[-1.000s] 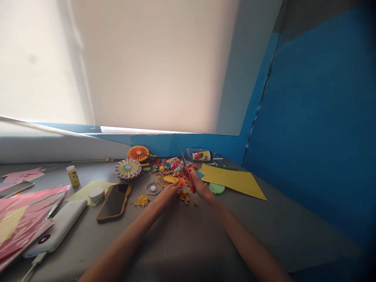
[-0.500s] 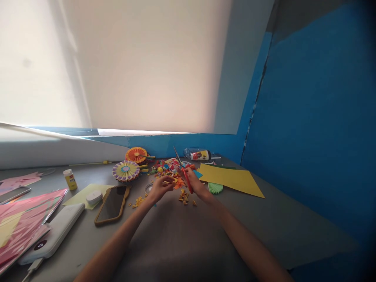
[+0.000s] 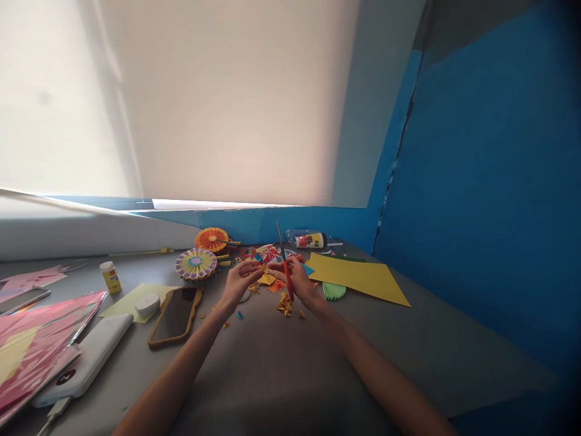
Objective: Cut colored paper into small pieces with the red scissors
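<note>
**Head view.** The left hand [image 3: 238,281] and right hand [image 3: 297,278] were raised just above a grey table [image 3: 272,369], close together near its far edge. The right hand was closed around the handles of red-handled scissors [image 3: 286,274], which stood nearly upright with the blades pointing away from the person. The blades appeared closed or nearly closed; the exact opening was too thin to determine. The left hand was partly open, its fingers [image 3: 254,270] extended toward the right hand. A yellow paper scrap [image 3: 267,279] lay between the hands, but whether the left fingers gripped it could not be determined.

Cut paper pieces [image 3: 284,306] lay directly below the right hand. A mixed pile of coloured paper scraps [image 3: 267,254] lay beyond the hands. To the right were a yellow card sheet [image 3: 358,278] and a green paper fan [image 3: 333,291]. A plastic bottle [image 3: 308,240] lay on its side at the far edge.

To the left stood two paper rosettes [image 3: 196,264] [image 3: 211,240], a yellow-labelled glue bottle [image 3: 111,277], and a smartphone [image 3: 175,316] in a tan case. Nearer the left edge lay a pale yellow sheet [image 3: 124,304], a white power bank [image 3: 84,360], and pink paper sheets [image 3: 40,336]. A blue wall [image 3: 476,181] bounded the right side.
</note>
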Demonstrator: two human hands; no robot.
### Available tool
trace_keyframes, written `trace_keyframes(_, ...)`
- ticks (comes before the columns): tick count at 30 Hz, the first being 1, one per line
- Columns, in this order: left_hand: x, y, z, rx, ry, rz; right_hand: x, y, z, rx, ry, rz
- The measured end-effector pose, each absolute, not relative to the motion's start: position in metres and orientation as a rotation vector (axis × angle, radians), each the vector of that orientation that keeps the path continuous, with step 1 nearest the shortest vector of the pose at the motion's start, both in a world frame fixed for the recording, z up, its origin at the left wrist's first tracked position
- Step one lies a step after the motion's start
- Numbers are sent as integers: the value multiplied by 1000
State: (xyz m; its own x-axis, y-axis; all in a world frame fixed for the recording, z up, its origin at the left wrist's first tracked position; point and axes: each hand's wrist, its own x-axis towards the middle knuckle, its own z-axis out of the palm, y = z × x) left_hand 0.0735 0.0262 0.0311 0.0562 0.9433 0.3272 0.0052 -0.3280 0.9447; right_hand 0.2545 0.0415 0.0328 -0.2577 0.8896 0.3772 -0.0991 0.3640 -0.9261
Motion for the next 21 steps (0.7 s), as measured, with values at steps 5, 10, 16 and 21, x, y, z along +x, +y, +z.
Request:
trace_keyframes(5, 71, 26, 33, 1294, 843, 1275, 256, 41, 40, -590, -1581, 1157)
trace_keyframes(10, 70, 24, 35, 1264, 777, 1154, 254, 40, 40, -561, -1586, 1091)
trace_keyframes(16, 77, 19, 33, 1363, 784, 1121, 248, 35, 37, -619, -1568, 954)
trace_keyframes(21, 79, 16, 33, 1344, 758, 1123, 245, 32, 35, -605, -1560, 844)
